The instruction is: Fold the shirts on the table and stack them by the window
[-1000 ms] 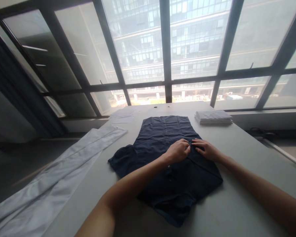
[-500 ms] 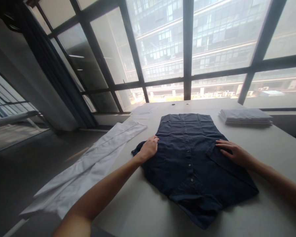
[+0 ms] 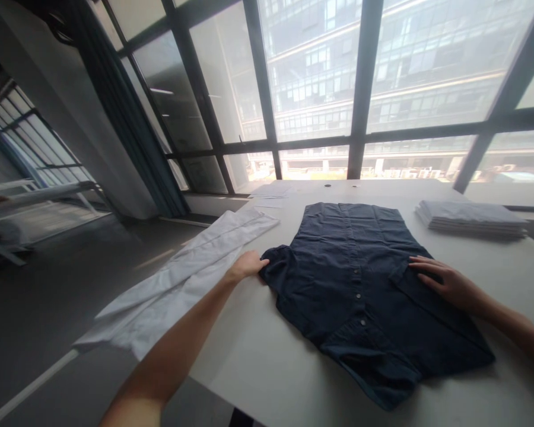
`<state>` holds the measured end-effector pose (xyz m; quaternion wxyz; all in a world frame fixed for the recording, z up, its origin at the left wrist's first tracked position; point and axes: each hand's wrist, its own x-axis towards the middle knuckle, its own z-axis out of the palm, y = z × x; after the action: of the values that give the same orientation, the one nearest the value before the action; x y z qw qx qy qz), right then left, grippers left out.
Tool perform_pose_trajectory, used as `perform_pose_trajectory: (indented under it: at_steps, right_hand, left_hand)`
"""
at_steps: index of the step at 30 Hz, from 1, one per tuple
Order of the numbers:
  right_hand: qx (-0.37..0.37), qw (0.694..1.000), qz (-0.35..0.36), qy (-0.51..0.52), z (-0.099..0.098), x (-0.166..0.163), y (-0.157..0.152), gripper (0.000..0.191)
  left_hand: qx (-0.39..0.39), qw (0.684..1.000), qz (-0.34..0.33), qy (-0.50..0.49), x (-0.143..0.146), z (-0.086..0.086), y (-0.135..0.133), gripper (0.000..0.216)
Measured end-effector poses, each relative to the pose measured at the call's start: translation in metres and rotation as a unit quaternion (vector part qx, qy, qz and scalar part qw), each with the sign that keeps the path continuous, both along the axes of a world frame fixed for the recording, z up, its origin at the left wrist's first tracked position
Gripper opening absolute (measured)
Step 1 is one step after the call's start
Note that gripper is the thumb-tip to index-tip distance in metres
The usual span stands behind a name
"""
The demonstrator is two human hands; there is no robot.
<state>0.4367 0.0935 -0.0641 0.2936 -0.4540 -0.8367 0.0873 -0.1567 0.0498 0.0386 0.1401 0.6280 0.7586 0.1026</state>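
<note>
A dark navy button-up shirt lies spread on the white table, its row of buttons facing up and its collar end nearest me. At the shirt's left side my left hand is closed on the end of a short sleeve. My right hand rests flat on the right part of the shirt, fingers stretched out over a folded-in piece of cloth. The underside of the shirt is hidden.
White garments lie along the table's left edge and hang over it. A folded white stack sits at the back right. Thin white sheets lie at the far left corner. Windows rise behind the table.
My left hand has moved left, away from the shirt's side, and now grips the sleeve, which is drawn outward. My right hand stays on the shirt. The view has turned a little left.
</note>
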Motion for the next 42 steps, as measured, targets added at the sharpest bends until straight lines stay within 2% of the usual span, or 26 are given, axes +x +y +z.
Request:
perform_pose_trajectory:
  at_steps: [4, 5, 7, 9, 11, 12, 14, 17, 20, 23, 28, 31, 34, 38, 42]
  right_hand:
    - [0.000, 1.000, 0.001, 0.003, -0.001, 0.000, 0.001, 0.042]
    - [-0.001, 1.000, 0.000, 0.003, 0.000, 0.000, 0.002, 0.042]
    - [-0.003, 1.000, -0.001, 0.004, 0.001, 0.000, 0.001, 0.041]
    - [-0.005, 1.000, -0.002, 0.005, 0.002, -0.001, 0.000, 0.041]
    - [-0.008, 1.000, -0.004, 0.006, 0.003, -0.001, -0.001, 0.042]
    - [-0.009, 1.000, -0.004, 0.006, 0.003, -0.001, -0.001, 0.043]
    - [-0.010, 1.000, -0.004, 0.004, 0.003, -0.002, -0.002, 0.043]
    - [0.001, 1.000, -0.002, -0.006, 0.006, -0.003, -0.003, 0.043]
    - [0.046, 0.998, -0.002, -0.034, 0.016, -0.006, -0.006, 0.041]
    - [0.103, 0.994, -0.009, -0.045, 0.031, -0.017, -0.011, 0.039]
    - [0.112, 0.993, 0.037, -0.031, 0.058, -0.068, -0.019, 0.038]
    - [0.105, 0.988, 0.105, -0.041, 0.071, -0.119, -0.023, 0.037]
    - [0.098, 0.982, 0.155, -0.050, 0.081, -0.176, -0.028, 0.038]
    - [0.056, 0.973, 0.199, -0.099, 0.079, -0.233, -0.033, 0.048]
    - [-0.025, 0.969, 0.203, -0.138, 0.067, -0.251, -0.035, 0.062]
  left_hand:
    - [-0.015, 0.995, -0.002, -0.095, 0.001, 0.007, 0.003, 0.031]
    - [-0.013, 0.989, -0.004, -0.145, 0.003, 0.010, 0.002, 0.034]
    - [0.000, 0.957, -0.023, -0.288, 0.009, 0.016, -0.002, 0.044]
    - [0.014, 0.903, -0.075, -0.422, 0.018, 0.021, -0.007, 0.055]
    - [0.020, 0.865, -0.151, -0.477, 0.028, 0.021, -0.010, 0.062]
    - [0.028, 0.860, -0.183, -0.476, 0.033, 0.019, -0.011, 0.061]
    - [0.079, 0.878, -0.224, -0.416, 0.043, 0.010, -0.012, 0.052]
    - [0.171, 0.914, -0.274, -0.245, 0.055, -0.012, -0.010, 0.039]
    - [0.157, 0.919, -0.349, -0.098, 0.062, -0.032, -0.007, 0.044]
    - [0.115, 0.922, -0.370, -0.002, 0.064, -0.044, -0.007, 0.055]
    - [0.121, 0.924, -0.361, 0.036, 0.064, -0.038, -0.008, 0.057]
    - [0.119, 0.926, -0.355, 0.041, 0.066, -0.028, 0.002, 0.058]
    - [0.091, 0.927, -0.358, 0.060, 0.068, -0.026, 0.018, 0.061]
    - [0.087, 0.925, -0.360, 0.085, 0.068, -0.038, 0.031, 0.064]
    - [0.088, 0.932, -0.338, 0.093, 0.064, -0.047, 0.033, 0.063]
